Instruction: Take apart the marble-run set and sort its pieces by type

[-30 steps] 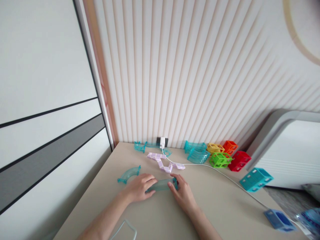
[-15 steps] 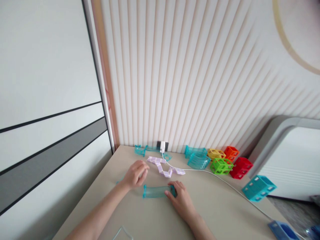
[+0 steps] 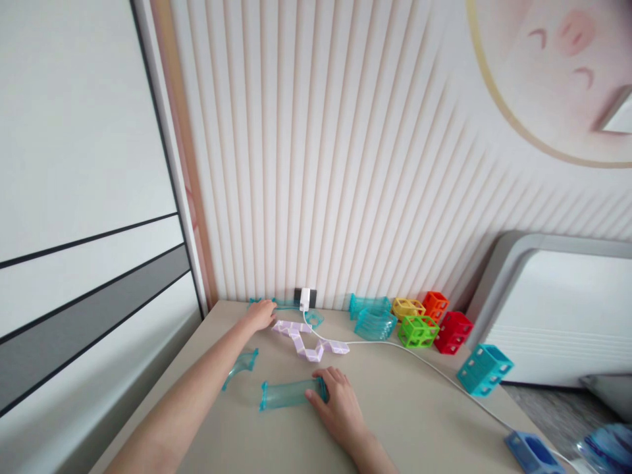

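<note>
My right hand (image 3: 338, 398) grips the right end of a clear teal plastic track piece (image 3: 286, 394) lying flat on the table, thumb on its near side and fingers over the end. At the back left, my left hand (image 3: 261, 315) has its fingers curled over another teal plastic piece (image 3: 254, 301), mostly hidden beneath them. Under my left forearm shows a curved teal piece (image 3: 241, 363), partly covered by the arm. A lilac folding snake puzzle (image 3: 299, 339) lies between my hands, farther back.
Along the wall are teal curved pieces (image 3: 375, 324), then yellow (image 3: 409, 307), green (image 3: 418, 331), orange (image 3: 435, 306) and red (image 3: 453, 332) openwork blocks. A teal block (image 3: 484, 370) and a blue block (image 3: 533, 453) stand right. A white cable (image 3: 429, 359) crosses the table from a charger (image 3: 305, 300).
My left hand has moved back and left from above the near table to the rear teal piece, uncovering the curved piece. My right hand keeps its hold. The view has swung right.
</note>
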Available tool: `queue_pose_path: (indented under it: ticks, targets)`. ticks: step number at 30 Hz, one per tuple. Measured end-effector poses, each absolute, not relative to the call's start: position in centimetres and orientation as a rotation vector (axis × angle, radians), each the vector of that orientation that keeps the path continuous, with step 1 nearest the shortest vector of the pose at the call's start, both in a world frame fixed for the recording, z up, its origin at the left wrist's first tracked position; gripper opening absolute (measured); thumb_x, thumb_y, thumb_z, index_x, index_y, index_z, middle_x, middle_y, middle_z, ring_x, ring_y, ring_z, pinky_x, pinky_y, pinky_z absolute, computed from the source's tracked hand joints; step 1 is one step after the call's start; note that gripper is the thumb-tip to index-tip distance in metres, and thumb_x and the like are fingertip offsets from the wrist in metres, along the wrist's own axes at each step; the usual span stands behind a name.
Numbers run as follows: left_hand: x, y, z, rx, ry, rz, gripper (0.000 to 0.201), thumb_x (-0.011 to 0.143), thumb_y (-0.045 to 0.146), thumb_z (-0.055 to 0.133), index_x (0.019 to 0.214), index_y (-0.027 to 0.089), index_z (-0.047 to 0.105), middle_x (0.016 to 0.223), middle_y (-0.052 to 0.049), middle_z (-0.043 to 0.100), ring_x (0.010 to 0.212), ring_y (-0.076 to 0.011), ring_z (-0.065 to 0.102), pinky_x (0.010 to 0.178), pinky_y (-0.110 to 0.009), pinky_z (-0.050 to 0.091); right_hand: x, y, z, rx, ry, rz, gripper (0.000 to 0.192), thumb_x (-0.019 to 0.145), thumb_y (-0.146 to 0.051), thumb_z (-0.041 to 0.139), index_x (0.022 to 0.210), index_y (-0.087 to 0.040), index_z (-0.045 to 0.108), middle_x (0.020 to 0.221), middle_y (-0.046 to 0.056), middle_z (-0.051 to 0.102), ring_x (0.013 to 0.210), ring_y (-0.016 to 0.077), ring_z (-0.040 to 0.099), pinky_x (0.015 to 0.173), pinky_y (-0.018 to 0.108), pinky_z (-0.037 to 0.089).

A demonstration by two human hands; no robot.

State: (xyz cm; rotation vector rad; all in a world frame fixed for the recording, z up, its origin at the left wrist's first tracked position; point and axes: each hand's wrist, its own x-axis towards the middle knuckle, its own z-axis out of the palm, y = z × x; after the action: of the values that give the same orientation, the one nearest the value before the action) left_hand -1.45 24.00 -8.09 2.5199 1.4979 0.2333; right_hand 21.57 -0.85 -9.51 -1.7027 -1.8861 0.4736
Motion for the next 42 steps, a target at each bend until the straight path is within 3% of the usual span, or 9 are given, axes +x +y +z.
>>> queue_pose_path:
  ticks: [9,27,42]
  targets:
    - [-2.9,23.8,-8.4,2.540,1.555,0.191,0.034,0.097,0.035,0.065,0.126,0.017,0.062,0.128,-0.010,0.064,0.109,-0.0249,0.066,0.092,-0.047,0.057,21.6,-0.7,-9.2,-1.707,-1.922,0.491,0.023,0.093,-0.038,0.067,0.112,-0.025,0.069,0.110,0.006,0.073,0.108,0.0271,0.065,0.095,0.037,0.046]
    - [-4.9,22.8,-8.3,2.515,1.483,0.613,0.030,0.097,0.033,0.065,0.123,0.017,0.063,0.130,-0.010,0.063,0.112,-0.0252,0.065,0.094,-0.047,0.057,21.7,-0.7,-9.2,-1.702,-1.921,0.502,0.025,0.093,-0.039,0.065,0.114,-0.024,0.070,0.112,0.006,0.073,0.109,0.0262,0.065,0.097,0.036,0.045]
    - [-6.8,21.5,-7.6,2.349,1.499,0.538,0.029,0.098,0.035,0.065,0.120,0.016,0.064,0.121,-0.009,0.067,0.104,-0.0231,0.068,0.091,-0.045,0.058,21.7,-0.8,-9.0,-1.682,-1.920,0.490,0.026,0.094,-0.040,0.064,0.113,-0.025,0.070,0.111,0.007,0.073,0.109,0.0266,0.066,0.096,0.036,0.047]
